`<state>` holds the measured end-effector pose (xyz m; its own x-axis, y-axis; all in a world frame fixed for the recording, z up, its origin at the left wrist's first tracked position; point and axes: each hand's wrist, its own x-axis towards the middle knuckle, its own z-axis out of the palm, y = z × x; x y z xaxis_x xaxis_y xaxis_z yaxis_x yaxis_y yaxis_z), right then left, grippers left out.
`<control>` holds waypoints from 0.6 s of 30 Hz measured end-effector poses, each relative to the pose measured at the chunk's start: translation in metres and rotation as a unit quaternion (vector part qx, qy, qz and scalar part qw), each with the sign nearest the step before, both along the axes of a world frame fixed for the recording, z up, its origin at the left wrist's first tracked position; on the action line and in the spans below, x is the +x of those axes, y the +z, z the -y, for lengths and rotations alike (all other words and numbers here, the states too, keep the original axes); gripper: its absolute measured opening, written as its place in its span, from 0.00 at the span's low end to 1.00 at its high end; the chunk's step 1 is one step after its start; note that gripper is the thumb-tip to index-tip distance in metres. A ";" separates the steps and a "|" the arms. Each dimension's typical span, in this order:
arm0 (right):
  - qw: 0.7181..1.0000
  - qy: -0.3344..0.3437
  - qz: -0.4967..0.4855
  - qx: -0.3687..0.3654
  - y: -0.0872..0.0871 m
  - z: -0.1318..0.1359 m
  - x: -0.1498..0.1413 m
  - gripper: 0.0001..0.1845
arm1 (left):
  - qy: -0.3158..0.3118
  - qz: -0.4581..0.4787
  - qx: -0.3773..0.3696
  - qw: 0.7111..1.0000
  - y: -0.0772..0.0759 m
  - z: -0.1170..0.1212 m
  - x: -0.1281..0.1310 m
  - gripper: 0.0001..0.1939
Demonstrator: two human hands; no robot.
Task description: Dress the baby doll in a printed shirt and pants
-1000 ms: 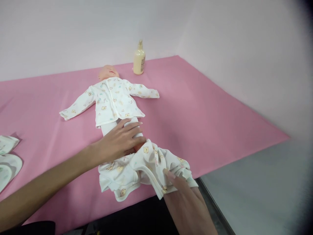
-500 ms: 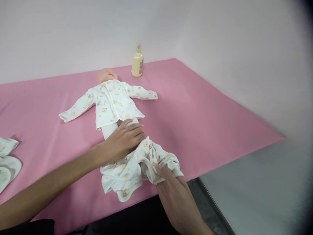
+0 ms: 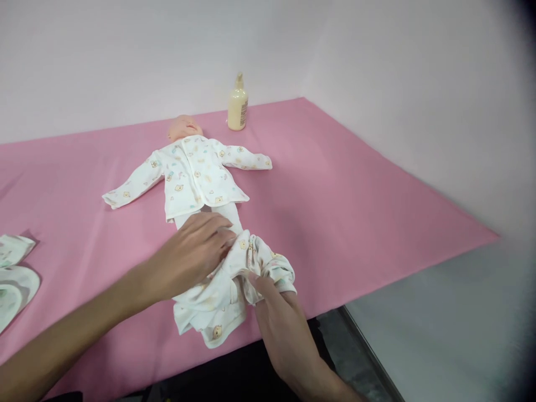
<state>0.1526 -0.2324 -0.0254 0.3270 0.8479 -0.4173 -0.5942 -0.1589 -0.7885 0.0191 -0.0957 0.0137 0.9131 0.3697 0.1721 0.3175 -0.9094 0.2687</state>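
A baby doll [image 3: 183, 127] lies on its back in a white printed jacket [image 3: 196, 173], arms spread. White cloth covers its upper legs [image 3: 228, 214]. Bunched over the lower legs are matching printed baby trousers [image 3: 209, 312]. My left hand [image 3: 195, 251] lies across the legs, its bent fingers closed at the upper edge of the trousers; the fingertips are partly hidden. At the near right, my right hand [image 3: 280, 324] grips the gathered trouser leg, thumb on top and the other fingers inside the cloth. The doll's feet are hidden.
A pink cover [image 3: 355, 206] spreads over the table, with its near edge just in front of my body. A cream pump bottle [image 3: 238, 109] stands at the back, beyond the doll. White printed cloth items [image 3: 19, 290] lie at the left edge. Pale walls [image 3: 419, 84] bound the back and right.
My right hand has moved left and inward with the gathered trouser leg, bunching it closer to the doll's legs. My left hand has drawn back slightly toward me, its fingers more bent.
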 end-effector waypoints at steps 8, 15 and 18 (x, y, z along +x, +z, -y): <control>0.997 0.003 -0.068 -0.021 0.000 0.001 -0.001 0.07 | 0.195 -0.080 -0.229 0.950 0.024 0.031 -0.004 0.17; 0.996 0.011 -0.079 -0.048 0.002 0.002 0.000 0.13 | 0.206 -0.104 -0.199 0.952 0.022 0.013 0.012 0.15; 0.996 0.016 -0.078 -0.036 0.003 0.003 0.001 0.16 | 0.261 -0.069 -0.187 0.944 0.026 -0.003 0.016 0.14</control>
